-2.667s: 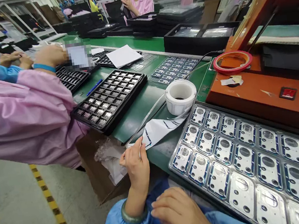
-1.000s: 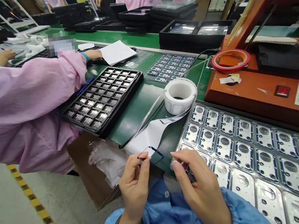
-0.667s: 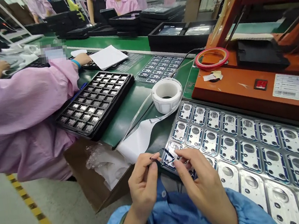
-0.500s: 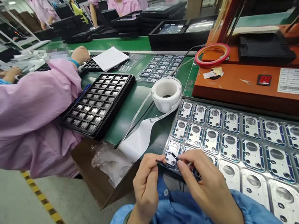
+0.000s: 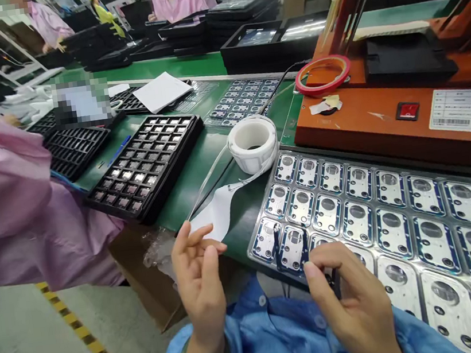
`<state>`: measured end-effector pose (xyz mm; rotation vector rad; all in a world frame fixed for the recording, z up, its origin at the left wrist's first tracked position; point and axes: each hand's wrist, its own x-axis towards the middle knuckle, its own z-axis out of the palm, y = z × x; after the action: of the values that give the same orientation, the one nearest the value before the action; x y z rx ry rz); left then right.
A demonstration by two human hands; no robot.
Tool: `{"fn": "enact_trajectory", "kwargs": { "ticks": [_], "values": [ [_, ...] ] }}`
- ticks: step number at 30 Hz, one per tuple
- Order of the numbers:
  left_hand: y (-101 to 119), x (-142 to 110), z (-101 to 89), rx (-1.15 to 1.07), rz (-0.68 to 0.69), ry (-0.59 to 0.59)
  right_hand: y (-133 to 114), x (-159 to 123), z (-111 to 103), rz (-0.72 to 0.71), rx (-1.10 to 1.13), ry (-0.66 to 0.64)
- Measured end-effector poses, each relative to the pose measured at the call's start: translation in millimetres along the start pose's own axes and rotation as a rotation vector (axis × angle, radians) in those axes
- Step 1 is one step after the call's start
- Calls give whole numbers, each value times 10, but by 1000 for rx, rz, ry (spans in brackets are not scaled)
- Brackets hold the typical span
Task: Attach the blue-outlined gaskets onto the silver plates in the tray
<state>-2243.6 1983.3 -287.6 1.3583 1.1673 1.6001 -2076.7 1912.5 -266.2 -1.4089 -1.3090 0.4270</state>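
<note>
My left hand [image 5: 198,283] is raised off the table's front edge, fingers apart and holding nothing, just below the loose end of a white liner strip [image 5: 219,209]. My right hand [image 5: 353,305] is curled at the near left corner of a clear tray [image 5: 255,253] of metal camera-hole parts, fingers closed on a small dark tool [image 5: 335,284]. A thin black frame sticker [image 5: 277,244] stands between the two nearest parts, just left of my right fingertips. The strip runs back to a white roll [image 5: 252,142].
A black tray of small parts [image 5: 147,165] lies to the left, next to a co-worker's pink sleeve [image 5: 4,201]. An orange machine base [image 5: 384,122] with a red tape ring [image 5: 321,72] stands behind the clear tray. A cardboard box with plastic [image 5: 147,269] sits below the edge.
My left hand let go of the black frame sticker at the tray corner, drew back left and opened. My right hand slid right along the tray's near edge.
</note>
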Motion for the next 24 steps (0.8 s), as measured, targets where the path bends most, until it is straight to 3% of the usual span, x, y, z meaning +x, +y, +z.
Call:
{"fn": "enact_trajectory", "kwargs": {
  "ticks": [3, 6, 8, 24],
  "values": [
    [7, 43, -31, -88, -124, -174, -1, 15, 18, 23, 30, -5],
    [26, 19, 22, -49, -116, -425, -7, 27, 45, 12, 34, -42],
    [37, -1, 78, -22, -96, -489, -7, 33, 57, 6, 35, -60],
    [97, -25, 200, 98, -35, -483, -15, 2, -31, -29, 29, -105]
  ]
}}
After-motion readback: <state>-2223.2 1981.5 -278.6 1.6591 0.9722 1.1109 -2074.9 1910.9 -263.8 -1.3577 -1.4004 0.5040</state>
